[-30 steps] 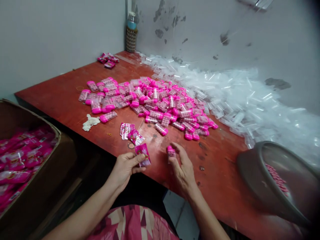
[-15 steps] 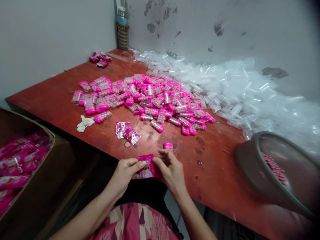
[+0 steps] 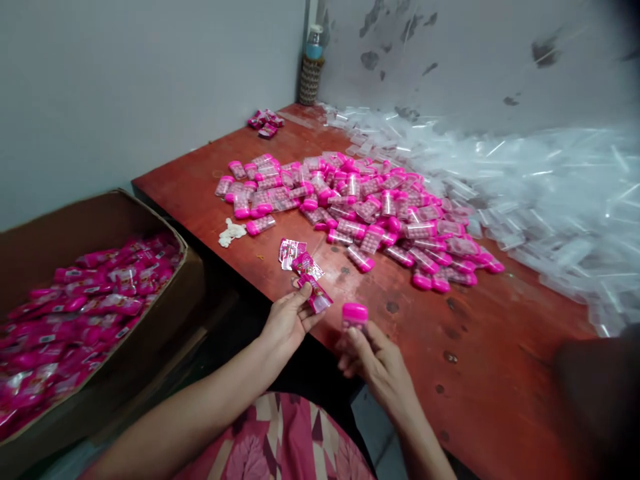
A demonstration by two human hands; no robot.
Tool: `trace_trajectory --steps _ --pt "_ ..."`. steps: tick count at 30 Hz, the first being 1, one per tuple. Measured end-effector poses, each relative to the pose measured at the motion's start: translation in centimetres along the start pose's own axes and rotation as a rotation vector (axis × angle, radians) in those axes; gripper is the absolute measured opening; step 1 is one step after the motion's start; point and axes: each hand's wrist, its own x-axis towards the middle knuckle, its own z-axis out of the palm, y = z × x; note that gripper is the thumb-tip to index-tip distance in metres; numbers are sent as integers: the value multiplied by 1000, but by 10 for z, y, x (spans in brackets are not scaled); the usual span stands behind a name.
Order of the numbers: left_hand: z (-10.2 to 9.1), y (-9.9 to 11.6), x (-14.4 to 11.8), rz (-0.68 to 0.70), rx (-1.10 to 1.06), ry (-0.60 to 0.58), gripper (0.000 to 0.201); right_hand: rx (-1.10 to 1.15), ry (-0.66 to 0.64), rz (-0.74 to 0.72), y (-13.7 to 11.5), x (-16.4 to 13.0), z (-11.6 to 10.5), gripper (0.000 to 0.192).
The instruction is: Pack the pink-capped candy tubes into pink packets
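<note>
While the left hand (image 3: 286,323) pinches a pink sachet (image 3: 320,300) and the right hand (image 3: 384,357) grips a capped bottle (image 3: 355,312), both in front of the bottle heap (image 3: 367,208), pink packets (image 3: 95,300) in the carton (image 3: 85,217) left of the heap look finished; the heap itself seems unwrapped. The right hand covers the bottle's base, the sachet's mouth is unclear, and a dark shape (image 3: 595,393) right of the heap is blurred.
</note>
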Motion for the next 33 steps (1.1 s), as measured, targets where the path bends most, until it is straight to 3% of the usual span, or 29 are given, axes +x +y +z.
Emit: trace_trajectory --steps 2,5,14,23,29,33 --pt "3 -1 1 3 -38 -27 13 197 -45 33 -4 -6 17 30" --pt "6 -3 0 6 -43 -81 15 296 -13 57 -7 -6 33 30" --pt "9 2 -8 30 142 -255 26 526 -104 68 0 5 39 26" --pt "6 5 -7 16 486 -352 25 215 79 -78 2 4 41 25" --pt "8 12 -3 8 604 -408 26 471 -183 -24 4 7 36 27" --pt "8 11 -4 37 654 -354 24 186 69 -104 1 7 36 23"
